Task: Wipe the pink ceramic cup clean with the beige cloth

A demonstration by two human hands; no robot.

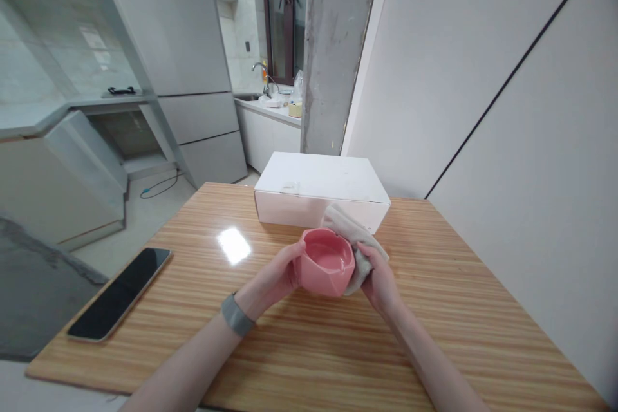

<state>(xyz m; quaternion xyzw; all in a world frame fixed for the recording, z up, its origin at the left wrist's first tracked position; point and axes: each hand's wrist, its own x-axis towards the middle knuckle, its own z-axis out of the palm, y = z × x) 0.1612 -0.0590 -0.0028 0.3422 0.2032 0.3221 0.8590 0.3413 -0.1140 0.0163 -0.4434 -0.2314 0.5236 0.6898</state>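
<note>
A pink faceted bowl (pixel 324 273) is held above the wooden table, its hollow tilted toward me. My left hand (pixel 286 268) grips its left side, thumb at the rim and the other fingers mostly hidden behind it. A light grey cloth (pixel 355 232) is bunched in my right hand (pixel 379 277), whose fingers are closed round it. The cloth lies against the bowl's right outer side, and part of it sticks up past the rim. A grey band circles my left wrist.
Behind the bowl, a closed white box (pixel 321 177) stands on the wooden table (pixel 454 309). A dark-screened phone (pixel 120 293) lies near the left edge. Farther back are a fridge (pixel 193 45), a sink counter and a concrete pillar; a white wall (pixel 483 45) borders the right side.
</note>
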